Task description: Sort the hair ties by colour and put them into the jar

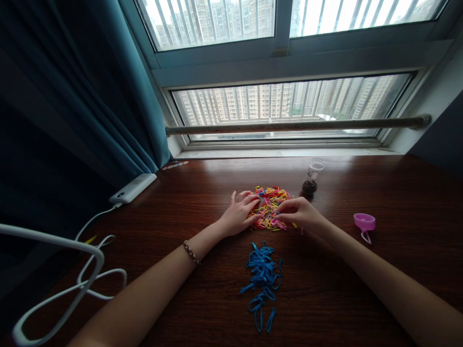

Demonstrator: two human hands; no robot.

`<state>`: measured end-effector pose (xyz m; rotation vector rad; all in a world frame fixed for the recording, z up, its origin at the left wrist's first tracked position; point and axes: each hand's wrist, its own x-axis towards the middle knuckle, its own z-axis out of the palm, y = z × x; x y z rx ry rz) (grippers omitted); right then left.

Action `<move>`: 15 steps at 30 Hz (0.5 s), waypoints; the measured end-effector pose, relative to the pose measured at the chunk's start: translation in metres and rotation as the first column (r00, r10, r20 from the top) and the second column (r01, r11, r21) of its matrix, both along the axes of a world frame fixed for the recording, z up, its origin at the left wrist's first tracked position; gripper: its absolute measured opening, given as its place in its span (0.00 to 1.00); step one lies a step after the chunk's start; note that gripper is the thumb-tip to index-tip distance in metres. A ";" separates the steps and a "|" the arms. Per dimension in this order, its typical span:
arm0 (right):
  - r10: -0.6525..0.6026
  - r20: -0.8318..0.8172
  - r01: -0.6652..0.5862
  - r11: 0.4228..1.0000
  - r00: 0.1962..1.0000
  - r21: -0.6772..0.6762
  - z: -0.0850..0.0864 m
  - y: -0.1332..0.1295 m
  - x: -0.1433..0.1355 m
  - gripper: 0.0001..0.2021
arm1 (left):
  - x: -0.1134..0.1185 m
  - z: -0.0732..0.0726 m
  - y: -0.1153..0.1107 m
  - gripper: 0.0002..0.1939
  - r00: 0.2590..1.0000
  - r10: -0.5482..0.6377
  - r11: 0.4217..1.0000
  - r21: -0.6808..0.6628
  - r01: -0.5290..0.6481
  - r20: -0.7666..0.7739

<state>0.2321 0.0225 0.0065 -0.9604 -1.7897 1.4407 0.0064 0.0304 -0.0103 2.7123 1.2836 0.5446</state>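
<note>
A pile of small rubber bands [269, 208], mostly yellow, pink and red, lies on the dark wooden table. My left hand [237, 214] rests at the pile's left edge, fingers spread over the bands. On the other side, my right hand [300, 212] pinches thumb and forefinger together at the pile's right edge, where a bit of blue band shows between the tips. Nearer to me lies a separate heap of blue rubber bands [262, 270], with a few loose ones at its lower end. Neither hand touches that heap.
Behind my right hand stands a clear jar [313, 174] with dark bands at its bottom. A pink lid [364, 221] with a strap lies to the right. At left are a white power bank [133, 188] and a looping white cable [87, 248]. A window backs the table.
</note>
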 end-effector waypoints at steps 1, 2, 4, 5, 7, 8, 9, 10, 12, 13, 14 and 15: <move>0.072 0.004 -0.071 0.995 0.997 -0.063 0.004 -0.003 -0.001 0.13 | -0.001 0.001 0.000 0.21 0.999 -0.010 1.000 0.002 0.010 0.048; 0.154 0.009 -0.152 0.981 0.988 -0.122 0.008 -0.007 -0.003 0.13 | -0.002 0.001 0.001 0.19 0.994 -0.018 1.000 0.007 0.017 0.111; 0.325 0.005 -0.315 0.921 0.946 -0.228 0.016 -0.015 -0.007 0.13 | -0.005 0.001 0.004 0.14 0.964 -0.022 1.000 0.009 0.020 0.265; 0.399 -0.003 -0.384 0.881 0.917 -0.275 0.019 -0.020 -0.009 0.13 | -0.007 0.000 0.005 0.13 0.939 -0.017 1.000 -0.002 0.018 0.344; 0.499 -0.014 -0.472 0.811 0.867 -0.344 0.023 -0.029 -0.013 0.14 | -0.010 -0.003 0.009 0.11 0.880 0.026 0.998 -0.055 0.001 0.474; 0.525 -0.016 -0.493 0.789 0.851 -0.367 0.024 -0.033 -0.015 0.15 | -0.012 -0.004 0.011 0.10 0.852 0.064 0.995 -0.096 -0.017 0.519; 0.543 -0.017 -0.506 0.771 0.840 -0.386 0.025 -0.036 -0.016 0.16 | -0.013 -0.006 0.013 0.10 0.827 0.109 0.989 -0.140 -0.037 0.551; 0.556 -0.019 -0.516 0.757 0.831 -0.400 0.025 -0.038 -0.017 0.16 | -0.014 -0.008 0.014 0.10 0.804 0.155 0.981 -0.185 -0.057 0.574; 0.570 -0.027 -0.528 0.740 0.821 -0.417 0.023 -0.038 -0.018 0.18 | -0.016 -0.010 0.016 0.11 0.764 0.233 0.961 -0.265 -0.084 0.602; 0.571 -0.031 -0.530 0.739 0.821 -0.416 0.022 -0.037 -0.018 0.19 | -0.016 -0.010 0.016 0.11 0.745 0.259 0.952 -0.295 -0.087 0.615; 0.567 -0.032 -0.529 0.745 0.823 -0.406 0.022 -0.035 -0.017 0.19 | -0.016 -0.011 0.017 0.11 0.728 0.274 0.945 -0.316 -0.083 0.629; 0.558 -0.032 -0.525 0.758 0.829 -0.386 0.021 -0.033 -0.017 0.19 | -0.015 -0.010 0.017 0.10 0.712 0.282 0.941 -0.331 -0.074 0.643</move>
